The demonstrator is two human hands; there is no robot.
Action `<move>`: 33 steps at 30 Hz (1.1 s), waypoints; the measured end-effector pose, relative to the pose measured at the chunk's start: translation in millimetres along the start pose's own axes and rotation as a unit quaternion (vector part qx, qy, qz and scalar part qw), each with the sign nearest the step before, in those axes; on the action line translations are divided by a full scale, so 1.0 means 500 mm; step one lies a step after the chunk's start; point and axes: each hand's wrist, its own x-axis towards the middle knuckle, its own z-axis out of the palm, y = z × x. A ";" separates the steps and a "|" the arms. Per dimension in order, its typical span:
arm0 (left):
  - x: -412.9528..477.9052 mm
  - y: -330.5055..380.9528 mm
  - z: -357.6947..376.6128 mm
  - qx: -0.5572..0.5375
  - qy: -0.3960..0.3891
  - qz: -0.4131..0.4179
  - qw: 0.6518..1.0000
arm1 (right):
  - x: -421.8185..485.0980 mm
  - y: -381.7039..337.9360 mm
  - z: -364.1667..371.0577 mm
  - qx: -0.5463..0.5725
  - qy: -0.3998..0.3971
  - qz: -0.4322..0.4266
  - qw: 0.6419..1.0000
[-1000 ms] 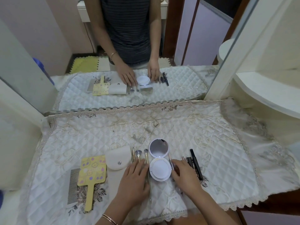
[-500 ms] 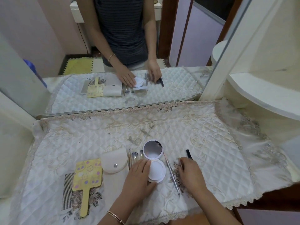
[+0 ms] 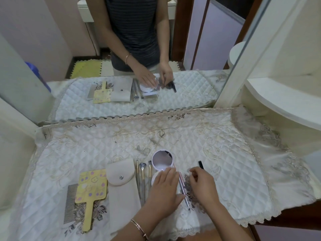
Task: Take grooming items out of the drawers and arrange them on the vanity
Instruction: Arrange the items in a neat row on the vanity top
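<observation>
Head view puts my attention on the compact [image 3: 162,159], which is open near the front middle of the worktop [image 3: 225,153], with its mirrored lid on the far side. The left hand [image 3: 165,190] lies flat on the base, fingers straight, gripping nothing. The right hand [image 3: 203,185] curls over a black tube [image 3: 200,164]; I cannot tell whether it pinches it.

I judge that a heavy press could skid the compact on the slick quilt into the brushes [image 3: 142,178] just beside it. The right wrist could also roll the pink stick [image 3: 182,186] lying between the hands. That stick's long axis runs far to near, with its near end angled slightly right. The tube's free tip points away from me.
</observation>
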 end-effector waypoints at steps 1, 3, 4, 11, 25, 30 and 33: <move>0.008 0.008 0.004 0.001 -0.018 0.004 1.000 | 0.002 0.008 -0.008 -0.008 0.016 -0.003 1.000; 0.021 0.024 0.012 0.012 -0.059 0.001 0.998 | 0.008 0.027 -0.025 -0.030 0.041 0.005 0.999; 0.027 0.030 0.017 0.021 -0.079 0.001 0.997 | 0.010 0.036 -0.032 -0.036 0.048 0.012 0.998; 0.031 0.029 0.033 0.049 -0.140 0.005 0.989 | 0.022 0.068 -0.028 -0.004 -0.024 0.059 0.998; 0.033 0.002 0.013 0.036 -0.059 0.031 0.997 | 0.023 0.041 0.005 0.025 -0.064 -0.016 0.998; 0.070 0.019 0.015 -0.003 0.004 0.027 1.000 | 0.025 0.042 -0.010 0.045 -0.044 0.005 0.998; 0.092 0.025 0.038 0.003 0.026 0.055 0.998 | 0.029 0.044 -0.017 0.046 -0.050 0.009 0.998</move>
